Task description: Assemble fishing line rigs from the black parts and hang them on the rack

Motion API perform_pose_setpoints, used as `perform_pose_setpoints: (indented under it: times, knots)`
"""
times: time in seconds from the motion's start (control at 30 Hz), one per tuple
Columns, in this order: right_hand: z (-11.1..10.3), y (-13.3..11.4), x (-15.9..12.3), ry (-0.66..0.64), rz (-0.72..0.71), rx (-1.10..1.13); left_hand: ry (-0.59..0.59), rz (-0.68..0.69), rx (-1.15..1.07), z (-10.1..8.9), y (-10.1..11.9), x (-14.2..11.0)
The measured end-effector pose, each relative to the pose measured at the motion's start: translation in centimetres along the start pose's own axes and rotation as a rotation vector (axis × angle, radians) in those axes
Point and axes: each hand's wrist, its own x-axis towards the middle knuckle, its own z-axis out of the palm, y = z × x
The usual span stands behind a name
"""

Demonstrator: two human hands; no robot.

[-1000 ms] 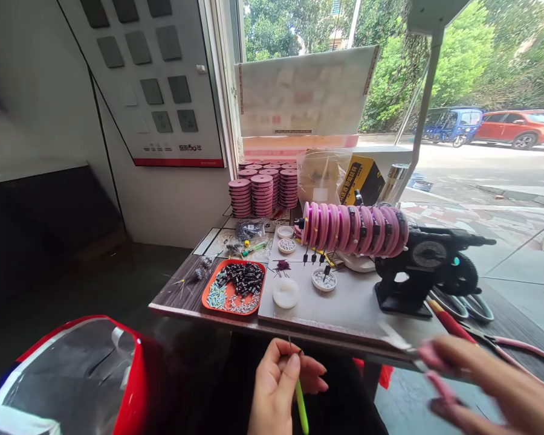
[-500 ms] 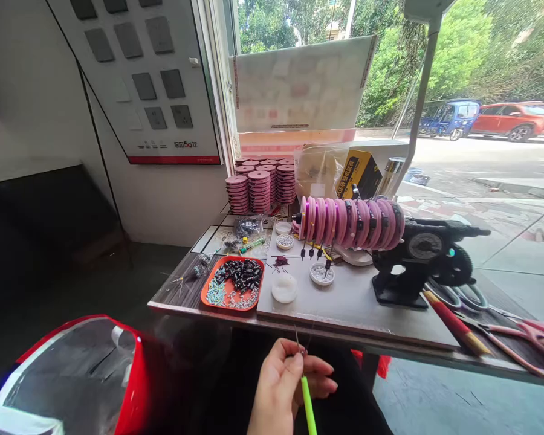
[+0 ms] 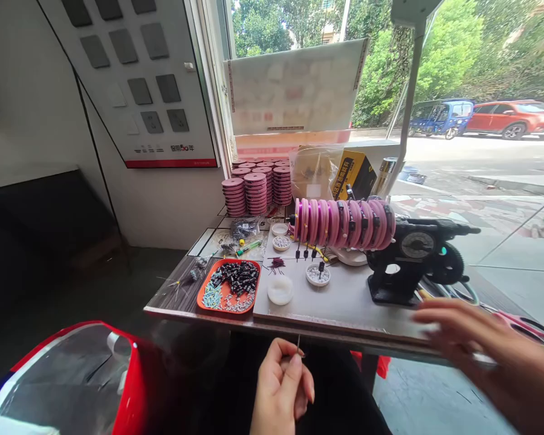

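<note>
My left hand [image 3: 283, 383] is closed in a pinch below the table's front edge. A thin needle-like metal piece [image 3: 298, 344] sticks up from between its thumb and forefinger; what else lies in the fingers is hidden. My right hand [image 3: 489, 356], smeared by motion, is over the table's right front edge, its fingers pointing left. Whether it holds anything cannot be made out. Scissors with pink handles [image 3: 526, 325] lie behind it. The black winding machine [image 3: 401, 266] stands on the board, carrying a row of pink spools [image 3: 344, 223] with small black pieces hanging from them.
An orange tray [image 3: 202, 300] holds black, pale blue and silvery small parts. Near it are a round white lid-like piece [image 3: 280, 290] and a dish of white beads [image 3: 318, 281]. Stacked pink spools [image 3: 256, 193] stand by the window. A red-rimmed bag [image 3: 133, 368] is at lower left.
My right hand has come in from the right edge, moving left over the table. The bright green handle seen at my left hand is no longer visible, and its fingers are more curled.
</note>
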Motion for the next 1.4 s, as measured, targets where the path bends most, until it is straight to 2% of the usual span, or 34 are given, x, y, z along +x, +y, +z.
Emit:
perform_pose_setpoints:
  times: [0.03,0.07,0.1,0.13,0.2,0.3,0.4,0.5,0.63,0.77,0.97,1.13,1.3,1.4]
  knots:
    - [1.0,-3.0,1.1,-0.054,-0.168,0.04,0.008,0.018,0.044,0.0,0.0,0.0]
    - [1.9,-5.5,2.2,-0.067,-0.275,0.074,0.013,0.039,0.093,0.0,0.1,-0.1]
    - [2.8,-7.6,3.0,-0.105,-0.324,0.075,0.018,0.061,0.145,0.0,0.1,-0.1]
    - [3.6,-9.0,3.7,-0.087,-0.369,0.077,0.025,0.084,0.199,-0.2,0.1,-0.1]
    - [4.8,-10.1,4.5,-0.086,-0.377,0.079,0.033,0.108,0.305,-0.7,0.1,-0.2]
    - [5.9,-8.7,4.6,-0.088,-0.307,0.081,-0.002,0.111,0.505,-1.9,0.0,-0.2]
    - [6.6,-6.4,4.4,-0.15,-0.281,0.021,0.015,0.195,0.818,-3.1,0.8,-0.1]
    - [7.4,-5.1,4.8,-0.273,-0.349,-0.045,0.079,0.295,1.132,-3.7,2.8,0.4]
    - [8.6,-4.8,6.4,-0.383,-0.445,-0.073,0.033,0.392,1.482,-3.6,5.6,2.0]
    - [9.0,-4.6,7.5,-0.428,-0.5,-0.089,-0.013,0.577,1.747,-3.2,6.4,4.1]
    - [8.1,-4.5,6.5,-0.38,-0.548,-0.048,-0.011,0.654,1.804,-2.4,5.1,6.2]
    - [6.9,-5.4,5.7,-0.3,-0.5,0.03,0.063,0.65,1.788,-2.3,5.0,6.1]
    - [6.7,-6.2,4.7,-0.203,-0.516,0.046,0.097,0.642,1.649,-4.1,5.9,4.5]
    - [6.9,-7.1,4.0,-0.179,-0.561,0.126,0.242,0.575,1.588,-5.4,6.6,4.1]
